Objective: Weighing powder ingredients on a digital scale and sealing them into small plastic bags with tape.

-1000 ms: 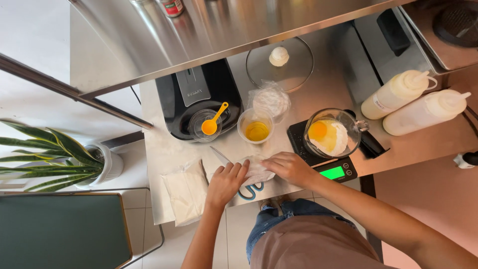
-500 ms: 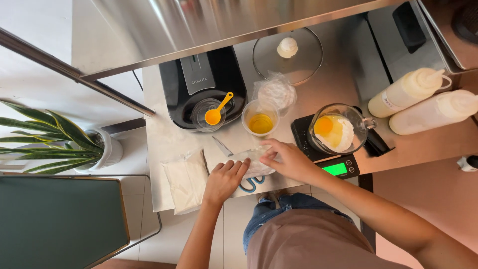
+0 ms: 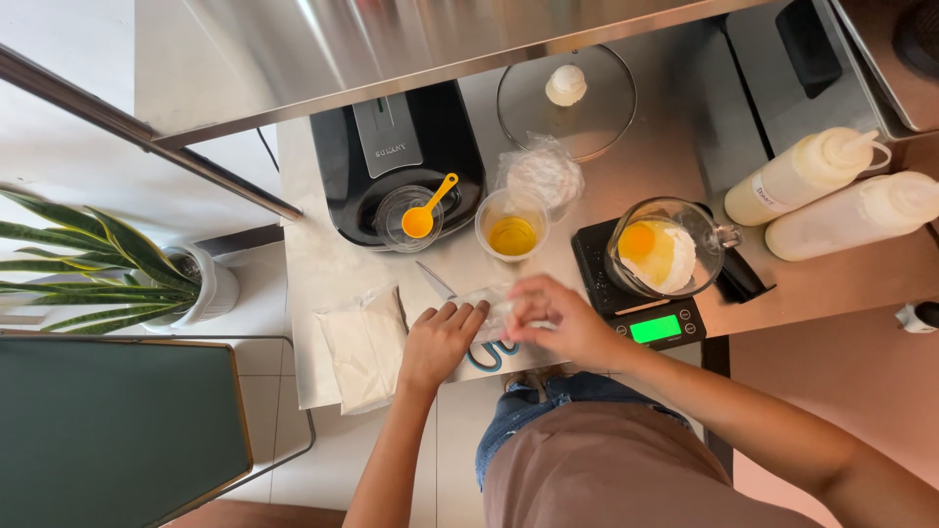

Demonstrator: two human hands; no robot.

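My left hand (image 3: pixel 438 342) lies flat on the white counter (image 3: pixel 323 284), fingers pressing the edge of a small clear plastic packet (image 3: pixel 489 301). My right hand (image 3: pixel 558 321) is blurred and pinches the same packet from the right. Scissors (image 3: pixel 460 323) with teal handles lie under both hands, the blade pointing up-left. Just right of my right hand stands a black kitchen scale (image 3: pixel 646 308) with a green display, bearing a glass jug (image 3: pixel 665 249) with flour and an egg yolk.
A small cup of yellow liquid (image 3: pixel 512 227) and a tied plastic bag (image 3: pixel 543 176) sit behind the hands. A black appliance (image 3: pixel 396 147) holds a cup with an orange spoon (image 3: pixel 423 213). A white bag (image 3: pixel 364 347), glass lid (image 3: pixel 567 98), two squeeze bottles (image 3: pixel 831 191), potted plant (image 3: pixel 117 274).
My right hand has slid left along the packet toward my left hand and is now blurred with motion. My left hand stays pressed down in about the same spot.
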